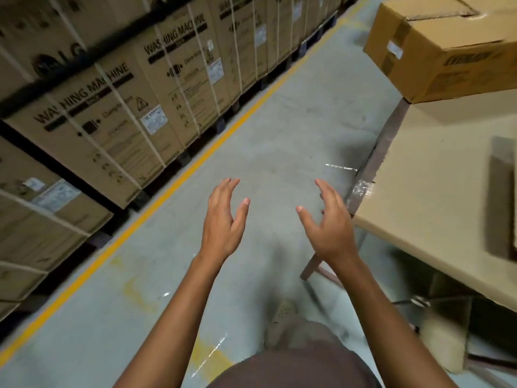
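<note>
Table edge [414, 186] just beside right hand [331, 231]

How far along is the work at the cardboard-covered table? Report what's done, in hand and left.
Done: one brown cardboard box sits on the far end of the cardboard-covered table. In hand: nothing; the left hand and right hand hover open over the grey concrete floor, the right one near the table's corner. Left: probably the next grasp; its target does not show.

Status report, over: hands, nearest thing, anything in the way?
Left hand open, empty. Right hand open, empty, near table corner. Cardboard box sits farther back on table. Stacked cartons line the left.
</note>
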The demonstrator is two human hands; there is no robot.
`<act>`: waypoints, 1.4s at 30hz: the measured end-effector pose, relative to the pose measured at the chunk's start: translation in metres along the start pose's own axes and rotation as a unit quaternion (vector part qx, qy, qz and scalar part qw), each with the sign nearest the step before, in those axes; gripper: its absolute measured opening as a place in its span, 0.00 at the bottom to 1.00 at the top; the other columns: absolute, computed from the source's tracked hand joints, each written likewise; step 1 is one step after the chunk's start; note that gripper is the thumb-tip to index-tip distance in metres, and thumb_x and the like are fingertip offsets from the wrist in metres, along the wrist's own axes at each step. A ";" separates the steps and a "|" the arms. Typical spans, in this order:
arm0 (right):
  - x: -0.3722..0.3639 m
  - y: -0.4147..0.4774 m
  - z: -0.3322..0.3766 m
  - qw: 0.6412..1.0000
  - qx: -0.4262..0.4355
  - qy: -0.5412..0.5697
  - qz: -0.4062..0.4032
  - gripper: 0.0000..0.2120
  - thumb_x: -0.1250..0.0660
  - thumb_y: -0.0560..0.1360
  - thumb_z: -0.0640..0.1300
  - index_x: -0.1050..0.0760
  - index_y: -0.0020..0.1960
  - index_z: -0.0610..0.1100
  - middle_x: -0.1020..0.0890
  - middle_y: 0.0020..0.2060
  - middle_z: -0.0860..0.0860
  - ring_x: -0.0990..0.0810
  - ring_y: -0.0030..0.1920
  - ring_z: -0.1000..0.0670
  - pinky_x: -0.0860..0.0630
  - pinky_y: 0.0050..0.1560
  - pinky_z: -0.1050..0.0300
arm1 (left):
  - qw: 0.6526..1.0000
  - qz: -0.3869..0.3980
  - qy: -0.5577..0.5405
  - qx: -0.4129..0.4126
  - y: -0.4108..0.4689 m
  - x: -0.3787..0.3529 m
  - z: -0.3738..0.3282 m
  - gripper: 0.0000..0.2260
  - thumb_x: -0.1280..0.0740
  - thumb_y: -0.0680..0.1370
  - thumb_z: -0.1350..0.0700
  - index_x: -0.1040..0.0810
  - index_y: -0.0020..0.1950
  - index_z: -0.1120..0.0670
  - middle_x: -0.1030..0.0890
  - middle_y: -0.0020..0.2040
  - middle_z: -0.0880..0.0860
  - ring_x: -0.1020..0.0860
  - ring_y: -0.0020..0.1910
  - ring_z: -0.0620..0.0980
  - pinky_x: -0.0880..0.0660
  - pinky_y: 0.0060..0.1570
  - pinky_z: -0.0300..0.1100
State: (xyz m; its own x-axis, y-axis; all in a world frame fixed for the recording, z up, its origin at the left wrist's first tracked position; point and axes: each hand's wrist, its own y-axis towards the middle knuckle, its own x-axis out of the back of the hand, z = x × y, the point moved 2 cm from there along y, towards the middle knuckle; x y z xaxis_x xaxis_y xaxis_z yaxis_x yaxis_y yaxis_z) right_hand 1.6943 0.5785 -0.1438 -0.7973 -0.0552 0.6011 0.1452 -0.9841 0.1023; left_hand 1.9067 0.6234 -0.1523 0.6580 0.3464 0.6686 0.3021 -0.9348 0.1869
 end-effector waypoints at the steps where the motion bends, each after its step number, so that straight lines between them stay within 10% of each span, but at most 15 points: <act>1: -0.004 0.014 0.000 1.000 -0.004 -0.001 -0.002 0.29 0.29 0.77 0.43 0.33 0.75 0.39 0.29 0.72 0.42 0.28 0.70 0.41 0.29 0.67 0.38 | 1.000 0.004 0.006 0.002 0.014 0.000 0.001 0.21 0.36 0.83 0.52 0.31 0.75 0.56 0.31 0.75 0.57 0.35 0.76 0.55 0.36 0.73 0.55; 18: -0.008 0.239 -0.027 0.994 -0.081 -0.034 -0.067 0.26 0.31 0.78 0.46 0.31 0.74 0.44 0.30 0.73 0.47 0.29 0.71 0.46 0.28 0.67 0.42 | 0.989 0.086 -0.015 -0.119 0.290 -0.085 -0.006 0.20 0.34 0.82 0.54 0.29 0.73 0.57 0.28 0.72 0.56 0.33 0.73 0.54 0.38 0.70 0.39; 26: -0.010 0.367 -0.025 0.970 -0.169 -0.014 -0.176 0.21 0.32 0.79 0.45 0.27 0.71 0.45 0.31 0.74 0.47 0.31 0.73 0.48 0.30 0.70 0.44 | 0.960 0.165 -0.044 -0.221 0.465 -0.131 -0.019 0.20 0.35 0.82 0.54 0.29 0.73 0.57 0.27 0.71 0.56 0.31 0.72 0.55 0.34 0.70 0.47; 42: 0.121 0.522 -0.078 0.902 -0.222 -0.081 -0.362 0.21 0.31 0.79 0.46 0.26 0.70 0.46 0.32 0.75 0.48 0.32 0.73 0.47 0.29 0.68 0.41 | 0.874 0.257 -0.086 -0.404 0.671 -0.300 -0.200 0.21 0.38 0.83 0.49 0.31 0.75 0.53 0.29 0.72 0.54 0.33 0.72 0.51 0.38 0.67 0.40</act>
State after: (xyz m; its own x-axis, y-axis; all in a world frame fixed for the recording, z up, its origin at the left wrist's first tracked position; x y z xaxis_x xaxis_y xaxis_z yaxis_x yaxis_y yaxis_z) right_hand 1.6284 0.0454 -0.0794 -0.4880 0.6195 0.6148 -0.6568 -0.7246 0.2087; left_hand 1.7745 -0.1232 -0.0833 0.6787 -0.1929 0.7086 -0.6033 -0.6966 0.3883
